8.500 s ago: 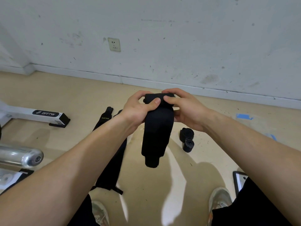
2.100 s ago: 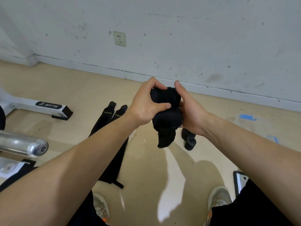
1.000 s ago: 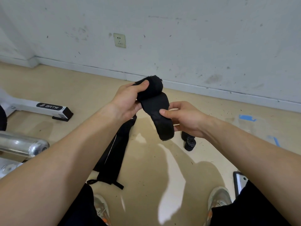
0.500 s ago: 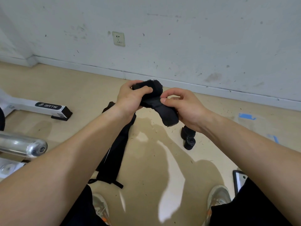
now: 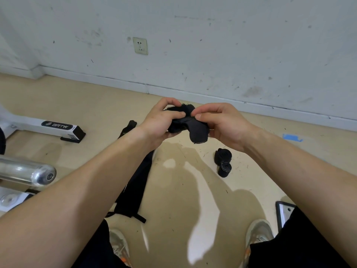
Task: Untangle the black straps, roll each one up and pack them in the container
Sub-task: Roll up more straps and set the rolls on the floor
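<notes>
Floor [image 5: 77, 97]: pale boards by a scuffed wall, serving as the sorting ground for a standing person's kit.
Machine base [image 5: 48, 126]: white, at left, with a chrome bar [image 5: 29, 171] nearer the camera; both well apart from the work.
Loose straps [image 5: 135, 190]: laid out long and flat under the left forearm, apparently separated and awaiting rolling.
Left hand [image 5: 160, 122]: fingers curled round the wound bulk of the black strap [image 5: 195, 128], held at chest height so the roll cannot spring open.
Right hand [image 5: 222, 122]: thumb and fingers pinch the short free tail, probably to draw it taut for the final wrap.
Rolled straps [image 5: 223, 161]: two tight bundles touching on the floor below the right wrist, parked for packing.
Dark-rimmed object [image 5: 283, 209]: at the lower right edge; whether it is the container cannot be told.
</notes>
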Available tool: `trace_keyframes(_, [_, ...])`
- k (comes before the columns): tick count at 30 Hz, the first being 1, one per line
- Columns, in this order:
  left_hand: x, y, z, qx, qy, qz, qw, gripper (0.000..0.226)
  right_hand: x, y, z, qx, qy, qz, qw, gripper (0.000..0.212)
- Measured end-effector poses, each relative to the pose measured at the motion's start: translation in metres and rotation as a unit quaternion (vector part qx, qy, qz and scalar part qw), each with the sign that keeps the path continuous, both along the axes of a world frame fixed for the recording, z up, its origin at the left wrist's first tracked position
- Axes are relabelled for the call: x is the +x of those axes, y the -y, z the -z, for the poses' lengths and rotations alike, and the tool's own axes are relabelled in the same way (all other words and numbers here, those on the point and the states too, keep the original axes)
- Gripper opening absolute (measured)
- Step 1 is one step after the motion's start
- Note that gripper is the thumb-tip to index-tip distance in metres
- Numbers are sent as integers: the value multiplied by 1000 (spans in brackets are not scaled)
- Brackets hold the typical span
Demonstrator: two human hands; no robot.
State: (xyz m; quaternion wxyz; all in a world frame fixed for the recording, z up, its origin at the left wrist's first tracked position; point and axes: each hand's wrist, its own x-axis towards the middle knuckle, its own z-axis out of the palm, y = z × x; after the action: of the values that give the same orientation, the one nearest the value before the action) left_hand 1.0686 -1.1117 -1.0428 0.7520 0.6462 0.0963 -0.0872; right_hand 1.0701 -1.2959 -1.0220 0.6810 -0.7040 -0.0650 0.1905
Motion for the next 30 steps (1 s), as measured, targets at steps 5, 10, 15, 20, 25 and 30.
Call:
trace_keyframes(5, [-1,0,-4,19,15,-4,1000,20,-1,-1,-1,-1,-7,8,1000,17])
trace_keyframes(10, [-1,-1,-8,27,18,-27,999,25,-1,2,-3,-9,-11,12,1000,19])
trace_keyframes(15, [1,-2,-9,62,29,-38,997,21,-3,0,-2,10,-30,21,999,18])
trace_keyframes(20, [4,-4,-7,59,27,-78,995,13,-4,0,0,-3,-44,15,999,14])
trace_keyframes(25, [3,-6,-7,55,20,-64,996,9,-5,1,0,-14,-48,-4,999,17])
trace_keyframes(30, [5,-9,-4,58,8,-86,995,14,-4,2,-1,-9,-65,-12,998,21])
